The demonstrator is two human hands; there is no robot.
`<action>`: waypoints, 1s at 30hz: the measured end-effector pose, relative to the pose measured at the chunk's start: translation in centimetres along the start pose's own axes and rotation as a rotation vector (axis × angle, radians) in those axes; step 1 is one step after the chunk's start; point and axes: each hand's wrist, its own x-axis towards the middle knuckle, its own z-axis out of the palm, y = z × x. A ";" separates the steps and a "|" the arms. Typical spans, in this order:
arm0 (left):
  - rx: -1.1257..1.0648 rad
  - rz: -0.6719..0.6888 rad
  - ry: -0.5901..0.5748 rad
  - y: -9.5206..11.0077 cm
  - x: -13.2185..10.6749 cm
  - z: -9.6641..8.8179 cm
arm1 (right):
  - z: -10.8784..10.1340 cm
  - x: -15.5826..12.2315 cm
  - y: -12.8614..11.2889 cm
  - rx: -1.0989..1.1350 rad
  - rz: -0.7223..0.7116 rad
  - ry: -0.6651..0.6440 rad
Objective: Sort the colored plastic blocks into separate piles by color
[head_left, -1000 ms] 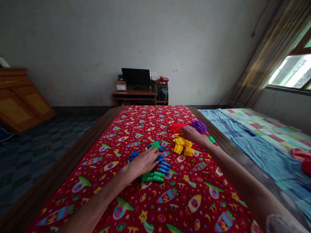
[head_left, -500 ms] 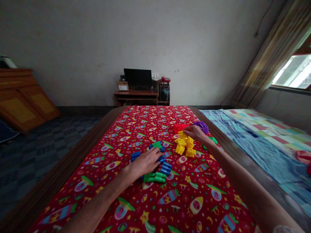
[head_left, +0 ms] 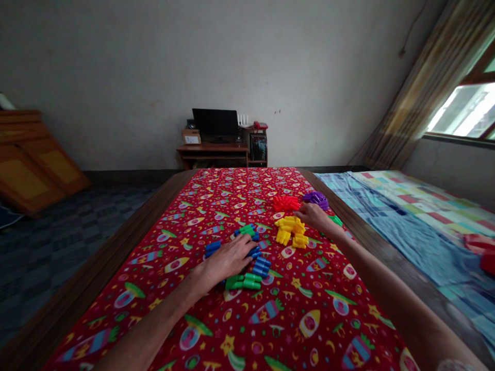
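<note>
Well inside the tablecloth's [head_left: 284, 335] edges, the left hand [head_left: 230, 255] touches blue blocks [head_left: 254, 251].

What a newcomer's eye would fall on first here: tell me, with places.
First comes the bright red cloth printed with rockets and stars, spread along the brown table. On it, the heaped yellow plastic pieces stand out beside the right hand, with a red plastic heap and a purple one just beyond. Nearer the camera, the left hand lies over blue and green plastic pieces.
</note>
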 end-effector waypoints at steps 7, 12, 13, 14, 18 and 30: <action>-0.006 -0.011 -0.029 0.1 0.0 -0.3 | -0.6 -0.4 -1.2 -0.004 -0.019 0.087; -0.038 -0.004 -0.011 0.0 0.0 -0.4 | 0.1 0.4 -2.3 -0.107 -0.025 0.123; -0.028 0.002 -0.011 0.0 0.0 -0.3 | 0.2 0.7 -2.2 -0.130 -0.026 0.114; -0.014 0.008 -0.015 0.0 0.0 -0.3 | 0.4 1.0 -2.1 -0.150 -0.022 0.099; 0.016 0.023 -0.026 -0.1 0.0 -0.3 | 1.1 1.5 -0.8 -0.202 0.030 0.079; 0.014 0.030 -0.035 -0.3 -0.1 -0.1 | -0.7 -3.4 0.0 -0.093 -0.090 0.111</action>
